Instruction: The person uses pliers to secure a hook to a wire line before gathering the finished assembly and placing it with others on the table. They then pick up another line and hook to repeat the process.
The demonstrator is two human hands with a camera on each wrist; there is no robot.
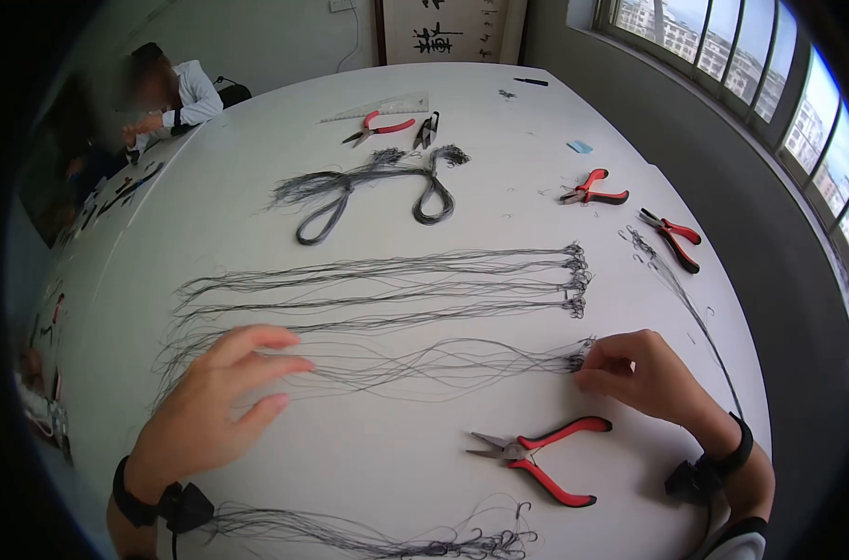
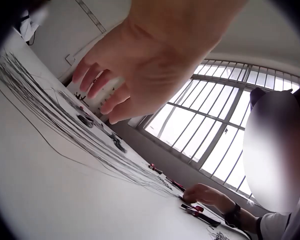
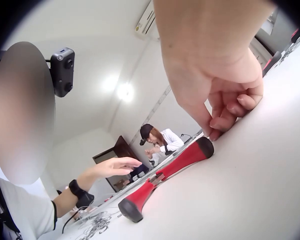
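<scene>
A loose bundle of fishing lines (image 1: 424, 359) lies across the white table in front of me. My right hand (image 1: 644, 373) pinches the fish hooks (image 1: 576, 362) at its right end, fingers curled low at the table; in the right wrist view the hand (image 3: 227, 95) hides the hooks. At the other end my left hand (image 1: 224, 401) hovers over the lines with fingers apart, and the left wrist view shows that hand (image 2: 135, 70) holding nothing. Several more bundles of hooked line (image 1: 387, 271) run parallel just beyond. Red-handled pliers (image 1: 527, 453) lie nearer me, jaws apart.
Another hooked bundle (image 1: 368, 532) lies at the near edge. Farther back are looped line coils (image 1: 434, 201), red pliers (image 1: 378, 126), thread snips (image 1: 427, 131) and a clear set square (image 1: 396, 105). More pliers (image 1: 672, 241) lie rightward. Another person (image 1: 177, 98) sits far left.
</scene>
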